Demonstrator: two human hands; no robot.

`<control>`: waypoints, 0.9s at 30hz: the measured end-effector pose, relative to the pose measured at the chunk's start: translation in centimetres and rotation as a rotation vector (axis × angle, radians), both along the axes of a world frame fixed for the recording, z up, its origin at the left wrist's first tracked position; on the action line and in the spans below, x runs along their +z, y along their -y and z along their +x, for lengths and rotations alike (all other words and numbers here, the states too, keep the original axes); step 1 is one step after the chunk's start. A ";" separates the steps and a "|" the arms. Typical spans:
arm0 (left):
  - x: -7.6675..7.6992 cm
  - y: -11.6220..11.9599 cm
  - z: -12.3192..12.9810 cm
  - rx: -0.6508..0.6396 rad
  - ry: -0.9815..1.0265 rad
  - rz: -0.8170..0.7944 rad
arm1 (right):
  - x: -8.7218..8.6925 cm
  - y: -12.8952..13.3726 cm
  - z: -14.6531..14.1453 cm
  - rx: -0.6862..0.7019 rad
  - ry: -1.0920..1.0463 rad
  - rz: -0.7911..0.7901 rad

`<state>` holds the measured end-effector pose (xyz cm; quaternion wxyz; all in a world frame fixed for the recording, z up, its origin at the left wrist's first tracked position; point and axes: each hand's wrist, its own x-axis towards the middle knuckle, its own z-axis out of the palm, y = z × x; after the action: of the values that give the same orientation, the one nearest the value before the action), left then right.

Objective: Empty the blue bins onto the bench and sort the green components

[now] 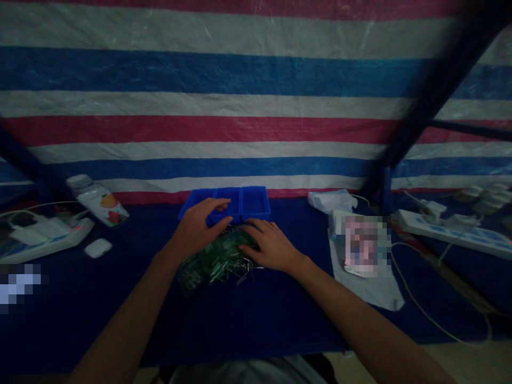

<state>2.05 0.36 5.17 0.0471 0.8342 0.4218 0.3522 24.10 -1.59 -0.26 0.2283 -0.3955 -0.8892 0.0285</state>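
Head view. Left hand [196,225]: grip parted, thumb well away from fingers, nothing visible in it; fingertips over the near part of the blue trays [255,201]. Right hand [277,246]: fingers loosely bent at the right edge of the pile; cannot tell whether its grip has hold of any piece.

Pile of small green pieces [224,257] with thin metal legs: frame centre, loose on the tabletop [240,320], legs pointing every way. Judgement: early on, most pieces apparently yet to be dealt with. Tray contents too dim to read, so no count of any done.

Outward: bottle [107,205] and small white case [98,248] at middle left; white paper [384,292] at middle right.
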 end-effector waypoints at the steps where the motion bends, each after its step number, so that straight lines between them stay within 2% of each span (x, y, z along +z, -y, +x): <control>1: -0.6 -0.2 0.2 0.008 0.035 0.009 | -0.1 0.1 0.0 -0.002 -0.004 -0.011; 5: -3.0 -0.3 0.3 -0.067 0.010 -0.019 | -0.7 0.0 -0.2 0.017 -0.044 -0.045; 8: -3.8 0.0 0.3 -0.077 -0.018 -0.044 | -0.8 -0.2 -0.3 0.058 -0.076 -0.049; 15: -4.1 0.8 1.2 -0.103 -0.059 -0.081 | -1.0 -0.5 -0.3 0.195 -0.126 -0.052; 23: -4.0 0.8 1.0 -0.093 -0.026 -0.076 | -1.7 -0.6 -0.6 0.197 -0.248 -0.021; 27: -3.8 0.9 0.8 -0.101 -0.016 -0.098 | -1.5 -0.5 -0.5 0.200 -0.284 -0.055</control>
<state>2.88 -0.51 1.38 0.1021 0.8539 0.3964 0.3215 23.56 -1.11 -1.80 0.3367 -0.3032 -0.8818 0.1308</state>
